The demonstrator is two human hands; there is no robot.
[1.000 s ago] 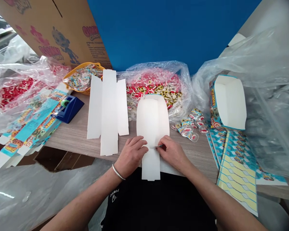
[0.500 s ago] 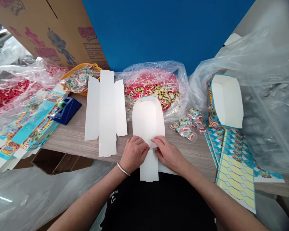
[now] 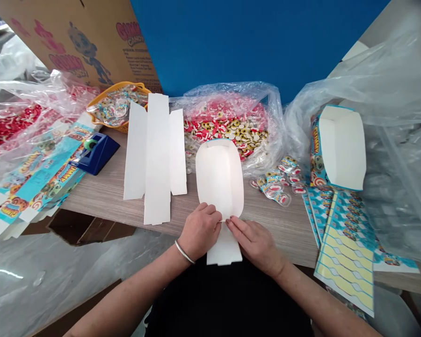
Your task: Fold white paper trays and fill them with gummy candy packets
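Note:
A partly folded cardboard box (image 3: 220, 173), white inside, lies in front of my body with its far end raised and a long flap toward me. My left hand (image 3: 201, 231) is closed on the near left corner of the box, fingers curled at the fold. Opposite it, my right hand (image 3: 254, 238) pinches the near right corner, thumb and fingertips at the same fold. Both sets of fingertips almost meet there. Left of the box rests a flat white unfolded box blank (image 3: 157, 159).
Behind stands an open bag of gummy candies (image 3: 228, 121). Wrapped candies (image 3: 277, 182) lie right, near a finished box (image 3: 342, 150) and sticker sheets (image 3: 347, 248). Leftward are a blue tape dispenser (image 3: 98, 154), a yellow basket (image 3: 119, 105) and printed box blanks (image 3: 44, 173).
Both hands have shifted slightly toward my body along the box. My right fingers have moved from the inner side wall to the near fold, beside the left fingertips.

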